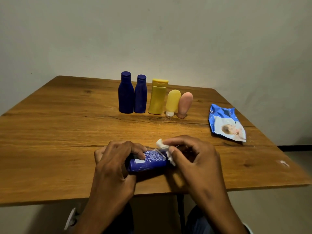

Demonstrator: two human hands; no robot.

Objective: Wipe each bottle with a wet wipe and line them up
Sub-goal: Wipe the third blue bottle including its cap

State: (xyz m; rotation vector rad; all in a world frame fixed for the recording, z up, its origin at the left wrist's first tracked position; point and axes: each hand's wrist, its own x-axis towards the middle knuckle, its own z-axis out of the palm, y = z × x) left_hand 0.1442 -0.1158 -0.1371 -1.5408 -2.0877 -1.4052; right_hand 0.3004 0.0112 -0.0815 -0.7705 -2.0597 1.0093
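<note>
Both hands grip: left (116, 159) the blue bottle (148, 163), right (194, 159) the wipe (164, 150).

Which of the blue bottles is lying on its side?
The blue bottle gripped by the left hand, near the table's front edge; the right hand rubs it with a wet wipe. The other two stand upright.

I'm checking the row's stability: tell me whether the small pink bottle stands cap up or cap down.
Cap down. The small pink bottle stands at the row's right end, rounded end up, narrow cap end on the table.

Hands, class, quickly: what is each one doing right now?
Left hand: grips the blue bottle, which lies sideways.
Right hand: pinches the white wet wipe against the bottle.
</note>
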